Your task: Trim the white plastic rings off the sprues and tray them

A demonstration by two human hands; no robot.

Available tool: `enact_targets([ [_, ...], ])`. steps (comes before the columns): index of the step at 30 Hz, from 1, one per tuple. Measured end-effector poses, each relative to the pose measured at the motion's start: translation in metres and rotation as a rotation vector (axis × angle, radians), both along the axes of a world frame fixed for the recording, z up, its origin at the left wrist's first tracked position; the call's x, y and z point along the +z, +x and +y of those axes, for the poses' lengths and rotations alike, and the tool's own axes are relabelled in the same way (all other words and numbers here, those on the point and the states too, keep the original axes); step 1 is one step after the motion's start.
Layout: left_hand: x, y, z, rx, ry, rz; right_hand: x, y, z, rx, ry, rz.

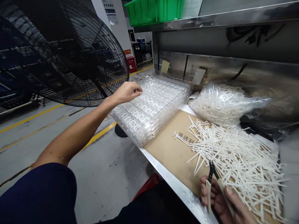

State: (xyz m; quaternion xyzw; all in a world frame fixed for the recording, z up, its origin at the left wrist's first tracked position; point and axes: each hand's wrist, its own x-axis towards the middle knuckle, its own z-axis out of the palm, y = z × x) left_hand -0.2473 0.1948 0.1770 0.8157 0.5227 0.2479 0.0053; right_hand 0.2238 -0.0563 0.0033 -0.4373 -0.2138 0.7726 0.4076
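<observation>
lower right, the right hand [217, 203] grips cutters [211, 169], while mid-frame the left hand [126, 91] half-curls above clear trays [167, 123], its hold unclear from here.

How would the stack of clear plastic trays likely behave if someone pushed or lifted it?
The stack of clear plastic trays would probably flex somewhat, since its walls look thin. It may be slippery: its surfaces look smooth and glossy, so layers could slide. The white rings arranged in rows might shift if it were tilted.
</observation>
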Motion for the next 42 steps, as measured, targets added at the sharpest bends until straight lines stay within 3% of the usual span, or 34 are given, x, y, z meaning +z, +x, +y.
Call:
enact_targets([
  [4, 0.007, 0.051, -0.083, -0.096, 0.109, -0.125, 0.013, -0.001, -0.005, -0.010, 0.113, -0.011],
  [6, -0.003, 0.082, -0.126, -0.160, 0.104, -0.263, 0.022, -0.005, -0.004, -0.033, 0.236, -0.041],
  [8, -0.025, 0.111, -0.157, -0.297, 0.023, -0.348, 0.028, -0.009, 0.000, -0.024, 0.374, -0.085],
  [10, -0.057, 0.140, -0.172, -0.428, -0.075, -0.399, 0.028, -0.012, 0.003, 0.001, 0.456, -0.126],
  [14, -0.125, 0.198, -0.171, -0.558, -0.304, -0.532, 0.021, -0.015, 0.006, 0.033, 0.580, -0.274],
  [16, -0.146, 0.220, -0.169, -0.592, -0.427, -0.614, 0.023, -0.013, 0.007, 0.024, 0.691, -0.455],
  [18, -0.156, 0.236, -0.171, -0.628, -0.523, -0.665, 0.031, -0.010, 0.007, 0.004, 0.793, -0.642],
  [21, -0.162, 0.251, -0.180, -0.659, -0.606, -0.648, 0.048, -0.002, 0.007, 0.003, 0.851, -0.801],
  [25, -0.166, 0.262, -0.191, -0.661, -0.600, -0.639, 0.061, 0.004, 0.002, 0.056, 0.835, -0.906],
  [30, -0.165, 0.264, -0.206, -0.714, -0.558, -0.760, 0.058, -0.006, -0.011, -0.001, 0.824, -0.974],
  [35, -0.160, 0.250, -0.222, -0.712, -0.649, -0.843, 0.057, -0.022, -0.023, -0.088, 0.835, -0.996],
  [42, -0.172, 0.247, -0.220, -0.650, -0.698, -0.875, 0.057, -0.036, -0.012, -0.092, 0.850, -1.026],
])
